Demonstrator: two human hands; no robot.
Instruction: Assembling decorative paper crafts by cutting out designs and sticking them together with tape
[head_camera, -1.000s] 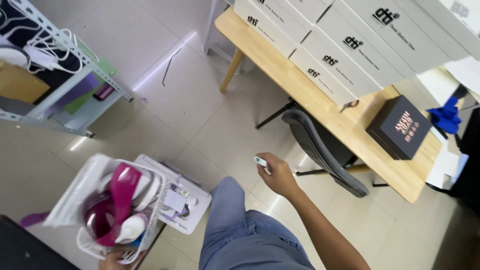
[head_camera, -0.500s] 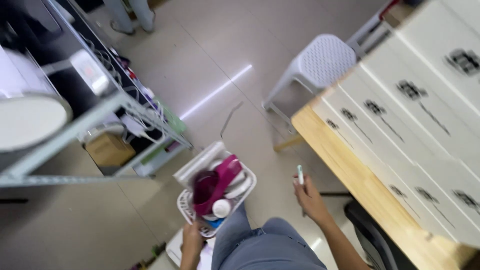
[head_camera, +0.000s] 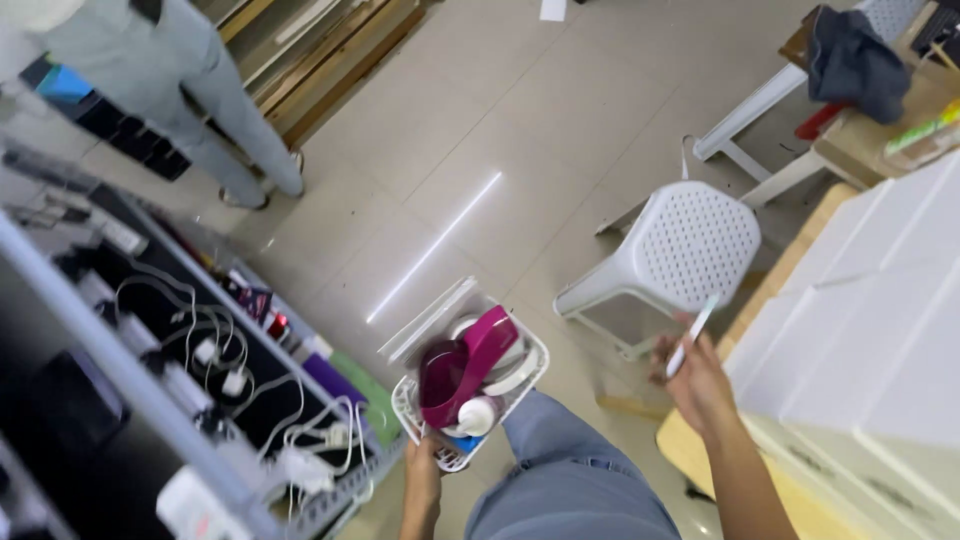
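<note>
We are gripping the near rim of a small white plastic mesh basket (head_camera: 530, 385) with our left hand (head_camera: 422, 470), fingers curled closed on its edge above our blue-jeaned knee (head_camera: 565, 480). Magenta-and-white over-ear headphones (head_camera: 468, 365) are lying inside the basket. Our right hand (head_camera: 692, 380) is pinching a slim white pen-shaped stick (head_camera: 692, 337) between fingertips, tilted upward, beside stacked white cardboard boxes (head_camera: 880, 330) on the wooden tabletop (head_camera: 690, 455). Just beyond, a white perforated plastic stool (head_camera: 690, 245) is standing on the tiled floor (head_camera: 500, 130). At left, a metal wire shelf (head_camera: 140, 400) is holding cables. Farther off, another person's legs (head_camera: 215, 110) are standing.
</note>
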